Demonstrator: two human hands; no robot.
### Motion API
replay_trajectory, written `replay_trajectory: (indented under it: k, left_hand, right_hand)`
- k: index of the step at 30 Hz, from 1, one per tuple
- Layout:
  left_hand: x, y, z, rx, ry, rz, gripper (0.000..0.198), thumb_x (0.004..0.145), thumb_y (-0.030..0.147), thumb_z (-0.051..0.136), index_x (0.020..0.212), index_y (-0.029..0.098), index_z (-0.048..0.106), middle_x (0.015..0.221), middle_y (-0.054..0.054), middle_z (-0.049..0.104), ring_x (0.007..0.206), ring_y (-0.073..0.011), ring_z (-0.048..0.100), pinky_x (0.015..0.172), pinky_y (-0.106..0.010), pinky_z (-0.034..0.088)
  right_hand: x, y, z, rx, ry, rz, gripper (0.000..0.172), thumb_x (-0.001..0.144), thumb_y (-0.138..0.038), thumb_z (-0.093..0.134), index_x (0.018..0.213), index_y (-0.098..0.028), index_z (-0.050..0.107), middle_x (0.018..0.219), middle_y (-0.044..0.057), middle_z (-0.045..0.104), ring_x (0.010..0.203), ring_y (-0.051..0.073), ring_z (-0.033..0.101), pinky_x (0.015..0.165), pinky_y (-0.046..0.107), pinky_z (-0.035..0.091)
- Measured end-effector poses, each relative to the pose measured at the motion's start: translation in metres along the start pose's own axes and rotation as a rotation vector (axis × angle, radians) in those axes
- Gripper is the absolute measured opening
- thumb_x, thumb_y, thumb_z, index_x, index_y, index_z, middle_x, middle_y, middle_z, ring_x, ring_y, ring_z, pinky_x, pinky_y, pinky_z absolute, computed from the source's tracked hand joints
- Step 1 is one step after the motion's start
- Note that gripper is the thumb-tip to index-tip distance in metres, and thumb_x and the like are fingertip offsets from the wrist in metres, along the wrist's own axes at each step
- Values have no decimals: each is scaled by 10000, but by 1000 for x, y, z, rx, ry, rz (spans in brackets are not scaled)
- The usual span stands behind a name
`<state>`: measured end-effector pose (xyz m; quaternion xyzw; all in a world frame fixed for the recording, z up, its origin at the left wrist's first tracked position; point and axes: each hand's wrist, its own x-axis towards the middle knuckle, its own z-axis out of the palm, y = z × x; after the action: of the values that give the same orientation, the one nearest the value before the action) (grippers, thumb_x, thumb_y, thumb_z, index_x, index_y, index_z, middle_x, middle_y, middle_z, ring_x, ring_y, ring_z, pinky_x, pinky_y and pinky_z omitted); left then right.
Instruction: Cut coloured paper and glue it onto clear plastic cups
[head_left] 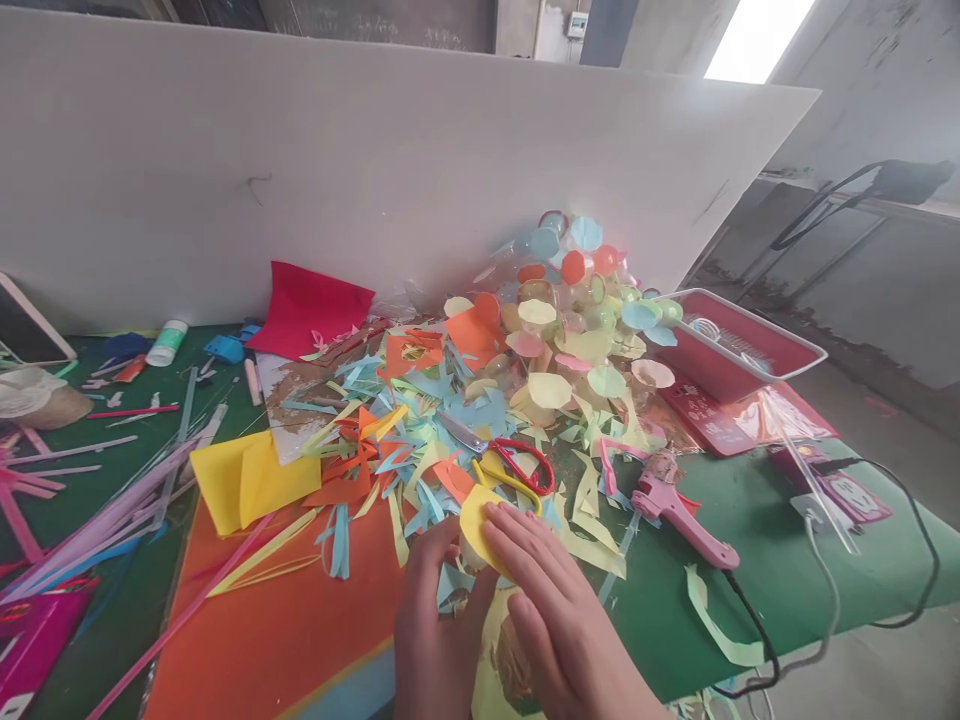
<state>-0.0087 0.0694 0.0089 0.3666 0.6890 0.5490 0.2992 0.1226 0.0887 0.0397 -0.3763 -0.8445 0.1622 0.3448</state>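
A yellow paper disc (478,520) covers a small pale round piece, perhaps a clear plastic cup, whose lower part is hidden by fingers. My left hand (442,600) grips this piece from the left, thumb and fingers around it. My right hand (555,600) lies over the disc's right side, fingers stretched out and pressing on the paper. Just beyond the hands are scissors with red handles (529,468) and a yellow-handled pair (510,478). Paper scraps (427,490) in several colours surround them. Behind stands a heap of clear cups topped with coloured paper discs (550,390).
A pink glue gun (686,515) with a black cord lies at right, near a pink basket (757,350) and a power strip (825,505). Folded yellow paper (255,480), orange sheet (300,620) and straws (112,530) lie left. A white board (337,170) stands behind.
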Motion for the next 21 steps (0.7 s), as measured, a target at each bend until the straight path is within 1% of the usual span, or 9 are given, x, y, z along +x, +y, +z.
replay_trajectory:
  k: [3,6,8,12,14,18,21]
  left_hand:
    - [4,-1,1,12,-8,11,363,761,469,720,1045,252,656,985,-39,683,929,-206,631,786,-311,501]
    - [7,0,1,25,-31,-20,357,761,469,717,1036,253,650,948,-33,680,884,-198,619,788,-315,495]
    - [8,2,1,31,-44,-54,379,761,489,711,1048,251,645,967,-38,682,880,-200,618,790,-318,492]
    - [8,7,0,22,-81,-96,442,762,564,683,1063,244,640,1041,-49,681,944,-217,625,793,-317,495]
    - [7,7,-1,31,-88,-84,443,768,576,671,1064,248,642,1041,-41,683,952,-213,626,801,-313,495]
    - [7,5,-2,37,-74,-16,405,785,551,667,1052,247,646,995,-36,683,898,-200,634,801,-314,498]
    - [5,4,-4,67,-79,28,390,789,543,661,1042,246,650,987,-41,674,892,-203,627,790,-314,505]
  right_hand:
    - [2,2,-1,39,-32,22,481,1040,-272,381,1518,-223,355,1527,45,445,1419,184,391,1171,347,340]
    - [5,3,-3,70,-68,43,504,1041,-294,384,1538,-239,322,1548,40,403,1431,190,362,1174,344,334]
    - [7,3,-4,85,-93,50,517,1039,-323,391,1544,-244,314,1555,38,386,1433,198,355,1175,349,331]
    - [8,4,-7,124,-143,64,540,1032,-369,410,1549,-255,309,1558,28,374,1432,207,357,1177,351,323]
    - [9,5,-8,145,-163,76,542,1030,-371,415,1550,-259,308,1559,24,370,1432,208,358,1179,350,318]
    - [8,4,-10,197,-179,98,550,1026,-385,421,1552,-283,299,1562,14,369,1435,216,356,1180,361,320]
    - [5,2,-10,243,-150,132,567,1023,-399,427,1559,-304,271,1581,3,337,1451,213,323,1177,357,322]
